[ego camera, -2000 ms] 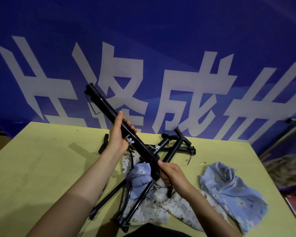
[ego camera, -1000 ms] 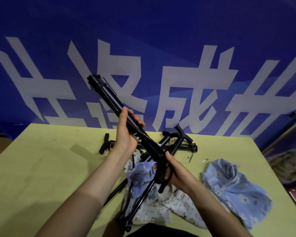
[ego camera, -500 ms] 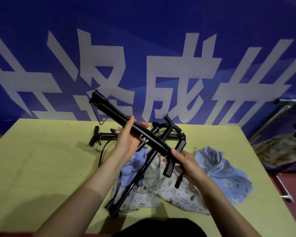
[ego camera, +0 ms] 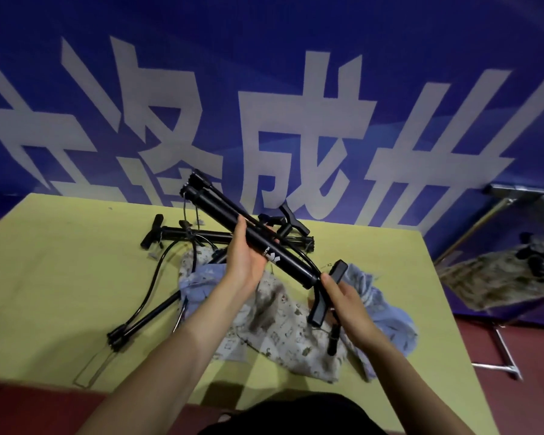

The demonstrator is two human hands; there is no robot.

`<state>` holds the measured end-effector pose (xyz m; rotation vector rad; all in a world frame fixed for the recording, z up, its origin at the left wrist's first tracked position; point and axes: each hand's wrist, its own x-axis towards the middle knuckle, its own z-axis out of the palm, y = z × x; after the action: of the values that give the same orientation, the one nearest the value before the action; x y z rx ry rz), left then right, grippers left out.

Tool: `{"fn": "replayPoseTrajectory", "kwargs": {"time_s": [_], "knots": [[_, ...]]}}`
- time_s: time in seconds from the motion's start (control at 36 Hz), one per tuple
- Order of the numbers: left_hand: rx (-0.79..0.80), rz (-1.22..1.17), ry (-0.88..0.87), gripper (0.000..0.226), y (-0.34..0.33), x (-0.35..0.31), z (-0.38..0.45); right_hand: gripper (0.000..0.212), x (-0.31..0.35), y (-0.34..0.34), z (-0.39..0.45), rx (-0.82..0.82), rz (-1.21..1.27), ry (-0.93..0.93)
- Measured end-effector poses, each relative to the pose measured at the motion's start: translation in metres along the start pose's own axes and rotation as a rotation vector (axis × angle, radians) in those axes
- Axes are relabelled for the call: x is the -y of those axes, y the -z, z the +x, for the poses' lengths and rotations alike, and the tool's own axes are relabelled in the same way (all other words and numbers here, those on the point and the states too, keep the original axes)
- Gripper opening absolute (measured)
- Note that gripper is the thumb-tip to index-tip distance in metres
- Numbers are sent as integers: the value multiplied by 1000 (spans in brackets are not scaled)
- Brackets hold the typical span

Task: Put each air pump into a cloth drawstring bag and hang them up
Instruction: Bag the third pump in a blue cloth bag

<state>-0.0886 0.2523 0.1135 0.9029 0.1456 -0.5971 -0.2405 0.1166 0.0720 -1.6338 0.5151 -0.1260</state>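
Count: pumps, 4 at least, all black. Left to right: 1 pump [ego camera: 145,320] flat on table [ego camera: 54,277], its hose looping up beside it; 1 pump [ego camera: 182,231] lying crosswise toward the table's far side, T-handle at left end; 1 held pump [ego camera: 252,238] in the air, tilted, far end up-left, T-handle down-right; 1 more T-handle [ego camera: 291,219] poking up behind the held one, rest hidden. Pile overlaps, so count approx.

Bags: 2 blue cloth bags, [ego camera: 198,282] under the left forearm and [ego camera: 387,312] at right, plus 1 pale printed bag [ego camera: 283,328] between them, spread flat. All on table, none holding a pump.

Left hand [ego camera: 245,262]: fingers wrapped round mid-barrel of held pump, grasping. Right hand [ego camera: 343,296]: fingers curled round the handle end of same pump, thumb near barrel end.

Surroundings: blue banner [ego camera: 296,58] w/ large white characters behind table. Metal frame [ego camera: 496,324] w/ patterned cloth at far right, off table. Pump pile and hoses lie partly over the bags.
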Motion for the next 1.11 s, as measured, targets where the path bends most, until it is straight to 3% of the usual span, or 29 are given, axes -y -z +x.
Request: {"fn": "replayPoseTrajectory", "kwargs": {"time_s": [0.08, 0.17, 0.31, 0.5, 0.58, 0.64, 0.75, 0.86, 0.94, 1.11], "knots": [[-79, 21, -61, 38, -13, 8, -5, 52, -6, 12, -6, 1, -208, 37], [-125, 19, -72, 37, -27, 16, -7, 36, -12, 26, -12, 50, -217, 23], [-193, -60, -12, 44, -39, 32, -7, 32, -2, 61, -19, 162, -209, 32], [-219, -108, 31, 48, -55, 64, -6, 33, -15, 108, -17, 197, -232, -9], [-195, -53, 24, 50, -66, 74, -8, 21, -27, 122, -26, 232, -114, -15], [-171, -48, 26, 52, -70, 79, -8, 31, -31, 127, -31, 262, 7, -51], [-96, -27, 5, 41, -81, 90, -13, 49, -32, 134, -33, 127, 72, -166], [-43, -10, -20, 37, -93, 110, -19, 47, -31, 138, -29, -21, 167, -191], [-40, 65, -17, 47, -102, 124, -21, 45, -29, 144, -22, -56, 241, -183], [-26, 259, -84, 46, -108, 127, -18, 47, -27, 160, -16, -103, 201, -176]]}}
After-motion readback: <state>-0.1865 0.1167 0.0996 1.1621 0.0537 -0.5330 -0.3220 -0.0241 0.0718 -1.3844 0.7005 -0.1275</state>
